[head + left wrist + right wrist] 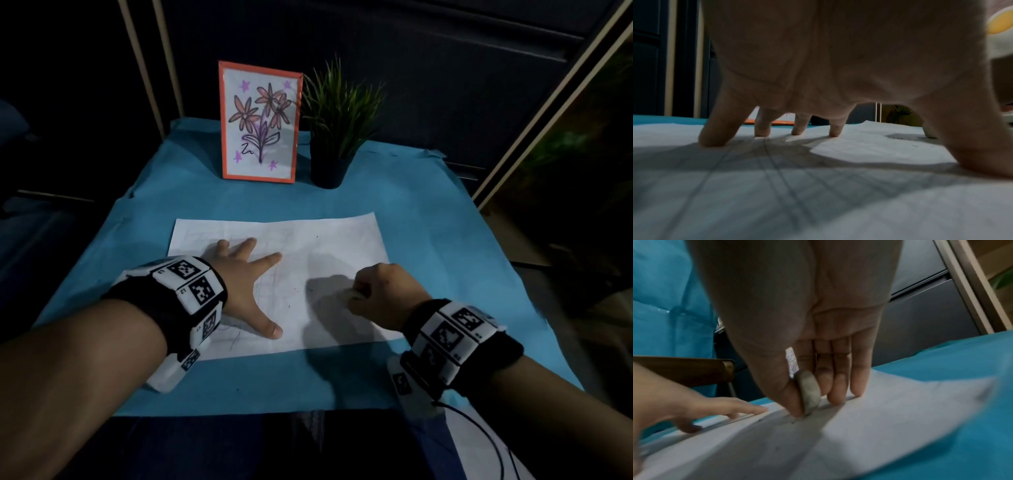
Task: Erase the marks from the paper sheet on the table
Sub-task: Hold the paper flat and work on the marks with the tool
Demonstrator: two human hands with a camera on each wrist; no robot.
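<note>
Pinching a grey eraser [809, 391] between thumb and fingers, my right hand [380, 291] presses it onto the paper sheet [329, 246]; beside it, my left hand [245, 281] lies spread flat, pinning the sheet to the blue cloth [445, 240].

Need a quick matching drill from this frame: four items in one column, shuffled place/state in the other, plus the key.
Items:
1. left hand
2. eraser
3. framed drawing
4. plant

Place or state:
A. in a black pot at the far edge of the table
B. pinched in the right hand, touching the paper
C. standing upright, orange border
D. spread flat, pressing the paper down

Pairs: 1-D, 2-B, 3-C, 4-A
</note>
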